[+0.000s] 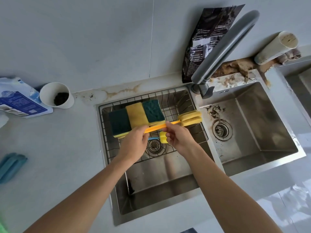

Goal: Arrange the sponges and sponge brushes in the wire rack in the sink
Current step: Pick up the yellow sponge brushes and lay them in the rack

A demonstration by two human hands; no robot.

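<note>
— Sponges (136,117) were seen lying side by side in the wire rack (185,100), which was set in the left basin of the sink (151,195). Three were counted: two with the green scouring face up, one with the yellow foam up. They were judged to be light and soft, easily squeezed, so a loose hold across the short sides would be enough.

— And the sponge brush?

— An orange sponge brush (170,124) was held level over the rack, just in front of the sponges. Its flat handle was pinched by both hands: the left hand (134,143) at the bare end, with thumb and fingers closed on it, and the right hand (178,138) near the middle, by the fingertips. The yellow foam head (190,119) was seen near the right rim of the rack — whether it touched the wire could not be told.

— How was it expected to handle?

— The handle was taken to be thin, stiff plastic, perhaps slippery if wet; the head was soft and would bend. The handle was therefore considered the better place to be gripped, not the foam.

— Was anything else noted?

— A second brush (161,137), with a blue handle, was partly hidden below the hands, in the rack.
</note>
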